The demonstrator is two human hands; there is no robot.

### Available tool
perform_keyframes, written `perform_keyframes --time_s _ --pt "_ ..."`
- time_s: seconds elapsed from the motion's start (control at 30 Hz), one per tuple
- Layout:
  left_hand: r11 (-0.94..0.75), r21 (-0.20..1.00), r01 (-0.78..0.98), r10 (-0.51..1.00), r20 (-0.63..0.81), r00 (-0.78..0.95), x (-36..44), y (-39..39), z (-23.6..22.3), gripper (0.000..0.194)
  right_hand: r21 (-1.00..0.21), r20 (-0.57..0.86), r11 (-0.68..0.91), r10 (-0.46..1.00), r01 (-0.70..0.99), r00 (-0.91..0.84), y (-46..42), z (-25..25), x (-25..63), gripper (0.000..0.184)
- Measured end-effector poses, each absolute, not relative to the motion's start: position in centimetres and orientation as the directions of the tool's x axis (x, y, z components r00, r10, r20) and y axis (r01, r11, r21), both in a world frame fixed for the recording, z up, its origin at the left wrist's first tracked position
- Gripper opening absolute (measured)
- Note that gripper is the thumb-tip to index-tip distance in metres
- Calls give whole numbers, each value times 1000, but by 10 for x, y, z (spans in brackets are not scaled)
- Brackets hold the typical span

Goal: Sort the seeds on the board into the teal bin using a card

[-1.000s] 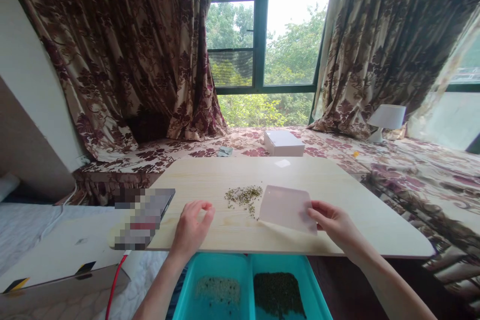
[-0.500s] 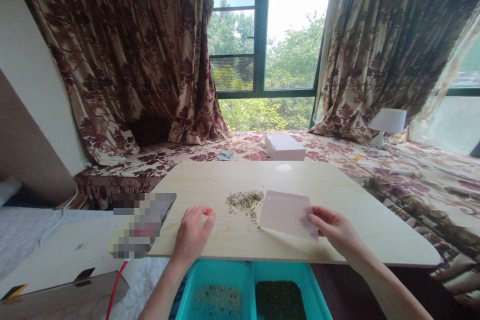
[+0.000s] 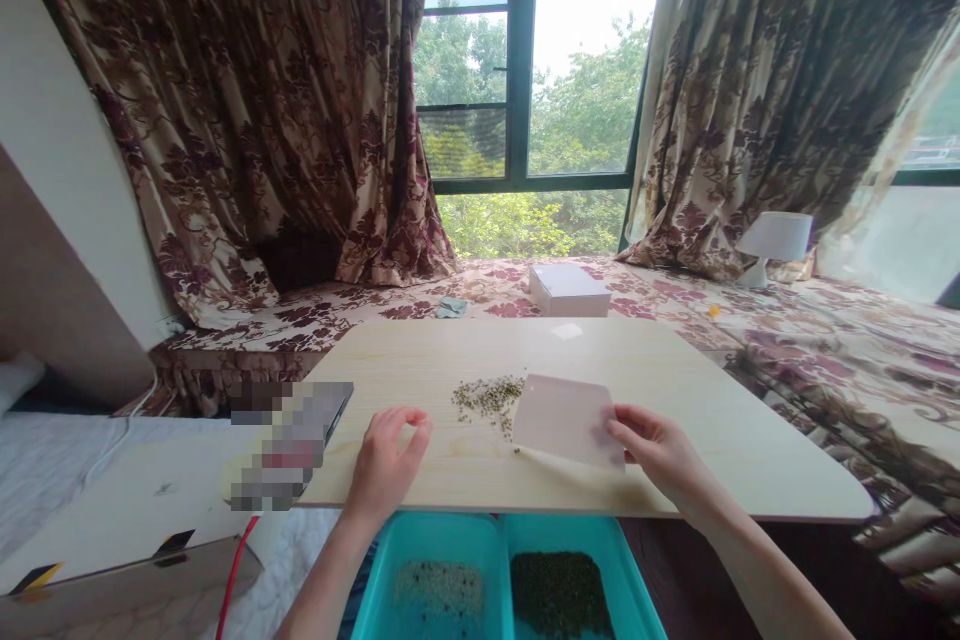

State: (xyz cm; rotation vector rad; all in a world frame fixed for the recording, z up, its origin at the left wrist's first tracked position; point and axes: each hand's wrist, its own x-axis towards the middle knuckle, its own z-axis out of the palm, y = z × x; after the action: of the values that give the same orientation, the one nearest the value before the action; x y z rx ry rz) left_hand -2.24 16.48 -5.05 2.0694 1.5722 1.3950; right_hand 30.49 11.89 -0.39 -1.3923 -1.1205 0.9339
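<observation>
My right hand (image 3: 656,445) pinches the right edge of a translucent plastic scraper (image 3: 562,420), a flat sheet with rounded corners, between thumb and fingers. The scraper is tilted over the table, its left edge beside a scattered patch of small greenish beans or seeds (image 3: 484,398). A few stray ones lie nearer the front. To the left of the patch, my left hand (image 3: 388,455) rests at the tabletop, loosely curled with a gap between thumb and forefinger, holding nothing visible. Below the table's front edge is a turquoise two-part bin (image 3: 505,570).
Pale grains with dark specks (image 3: 439,588) lie in the bin's left compartment, dark green beans (image 3: 561,592) in its right. The light wooden table (image 3: 720,430) carries a pixelated device (image 3: 300,440) at left and a white scrap (image 3: 566,330) behind. A white box (image 3: 568,291) stands beyond.
My right hand has shifted the scraper slightly left, against the right side of the bean patch. My left hand stays almost where it was. The camera view has tipped a little.
</observation>
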Motion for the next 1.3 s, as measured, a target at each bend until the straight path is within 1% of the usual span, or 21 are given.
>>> perform_keyframes --time_s 0.1,0.33,0.53,0.7,0.83,0.93,1.03,1.2,1.3 --pt "-418 634 650 831 556 -8 -22 165 -51 25 -986 62 22 967 163 249 120 -4 304 37" --pt "-418 632 652 828 561 -13 -22 165 -51 26 -992 71 42 967 122 244 123 1 299 34" --pt "-431 627 649 818 576 -13 -21 167 -53 27 -980 114 78 974 181 198 123 4 300 35" --pt "-429 621 656 815 579 -14 -21 167 -53 27 -983 144 117 968 139 204 124 2 302 36" --pt "-436 615 658 814 581 -4 -22 167 -55 29 -980 178 158 968 122 176 127 -3 301 37" --pt "-438 613 657 813 583 -2 -22 168 -55 28 -981 178 163 972 108 151 131 -2 299 37" --pt "-435 619 654 816 578 -4 -23 167 -55 28 -985 157 148 982 90 102 135 5 292 32" --pt "-426 644 635 829 560 -11 -22 166 -52 28 -988 145 146 989 48 -39 147 15 271 13" --pt "-401 681 613 848 528 -32 -24 166 -53 30 -990 125 131 986 48 -114 158 17 256 16"
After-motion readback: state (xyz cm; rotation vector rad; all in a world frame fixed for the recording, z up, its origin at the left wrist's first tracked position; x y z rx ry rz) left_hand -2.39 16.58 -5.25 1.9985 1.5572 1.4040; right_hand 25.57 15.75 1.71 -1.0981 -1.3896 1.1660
